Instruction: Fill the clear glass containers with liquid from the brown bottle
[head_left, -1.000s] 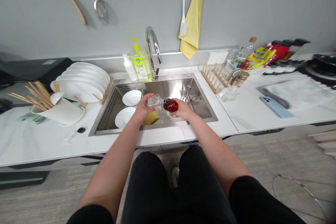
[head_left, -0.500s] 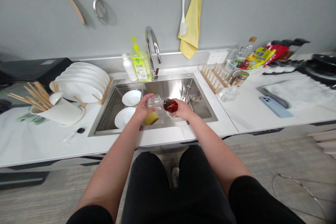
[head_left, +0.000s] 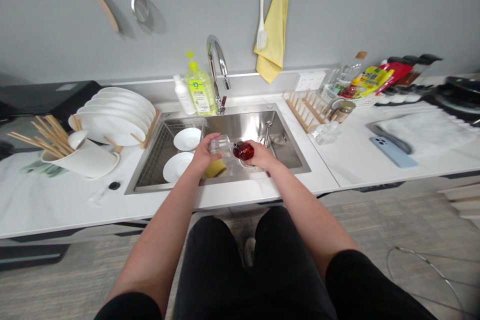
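Over the sink (head_left: 243, 122), well inside its rim, we have plenty of room to catch drips, so both things are best kept above it and away from the white bowls (head_left: 177, 167) on the left. Our left hand (head_left: 202, 156) is curled around a clear container (head_left: 220, 146); our right hand (head_left: 260, 156) is closed on a dark red bottle (head_left: 245, 151), held sideways. Near the container, low in the sink, lies a yellow sponge (head_left: 215, 168). The bottle's neck points at the container; whether they touch, or anything flows, we cannot tell. We should tilt slowly, wrists steady.
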